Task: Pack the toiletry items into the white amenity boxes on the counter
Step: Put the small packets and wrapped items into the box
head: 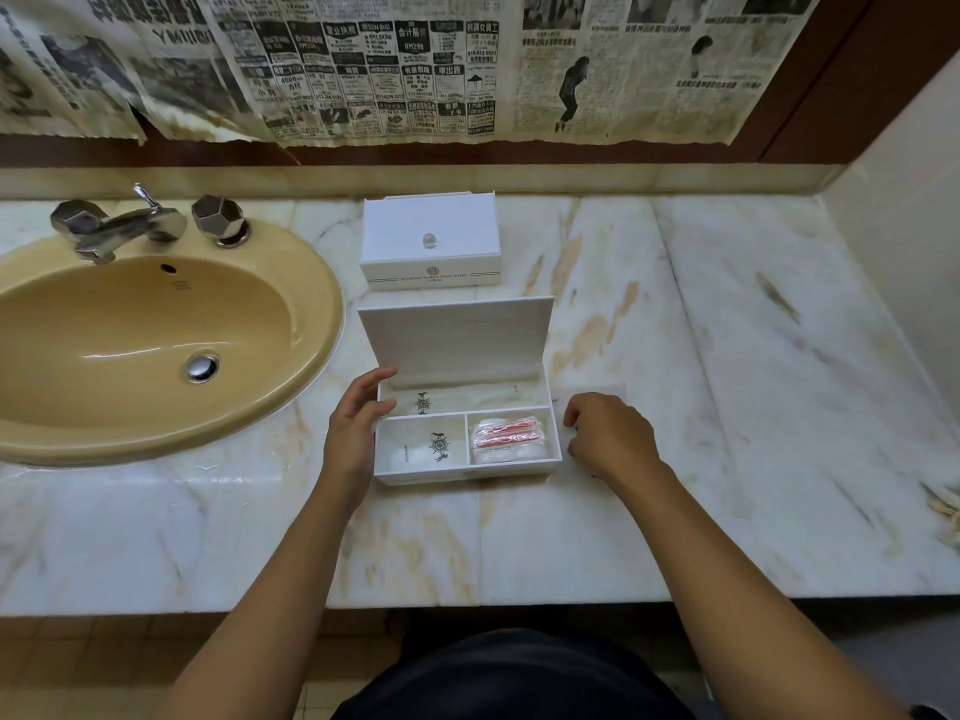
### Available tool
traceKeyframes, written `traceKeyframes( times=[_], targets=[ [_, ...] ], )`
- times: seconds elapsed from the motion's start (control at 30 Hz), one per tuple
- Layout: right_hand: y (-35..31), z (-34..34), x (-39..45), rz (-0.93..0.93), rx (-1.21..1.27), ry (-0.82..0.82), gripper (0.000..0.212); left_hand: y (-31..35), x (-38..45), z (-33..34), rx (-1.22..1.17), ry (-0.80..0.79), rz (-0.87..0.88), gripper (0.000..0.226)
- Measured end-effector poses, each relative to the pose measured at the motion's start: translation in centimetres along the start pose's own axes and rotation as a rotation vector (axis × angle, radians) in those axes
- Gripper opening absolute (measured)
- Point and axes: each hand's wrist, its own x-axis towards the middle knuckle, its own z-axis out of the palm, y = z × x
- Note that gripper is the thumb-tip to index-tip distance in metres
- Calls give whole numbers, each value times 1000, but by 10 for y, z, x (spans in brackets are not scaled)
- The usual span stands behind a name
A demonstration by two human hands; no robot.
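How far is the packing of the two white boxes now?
Done, as it looks: the far amenity box is closed, and the near open box has packets in all three compartments, including the red-and-white packets at front right. In hand: the left hand touches its left wall; the right hand rests beside it, holding nothing visible. Left: the raised lid is not yet shut.

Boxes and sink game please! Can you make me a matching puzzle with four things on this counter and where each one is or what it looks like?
Things:
1. open box
2. closed box
3. sink
4. pink-striped packets

Places or looks:
A. yellowish, at the counter's left
B. in the front right compartment
C. lid standing up, between the left hand and the right hand
D. clear knob on top, farther back toward the wall

Pairs: 1-C, 2-D, 3-A, 4-B
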Motion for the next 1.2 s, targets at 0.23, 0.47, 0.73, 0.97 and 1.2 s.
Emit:
traceKeyframes(
  times=[0.23,0.47,0.73,0.97,1.2],
  targets=[
    [-4,-17,1,-3,14,86,13,3,-2,1,-9,12,11,42],
    [-19,-73,-5,-72,286,267,12,5,-2,3,-24,5,11,42],
    [-100,-59,-33,-363,420,132,13,8,-4,5,-40,6,3,41],
    [-137,-31,-44,-533,205,6,8,8,-5,-2,22,-3,-35,41],
    [-151,-23,-48,-523,108,-93,14,15,-9,4,-26,3,-36,38]
  ],
)
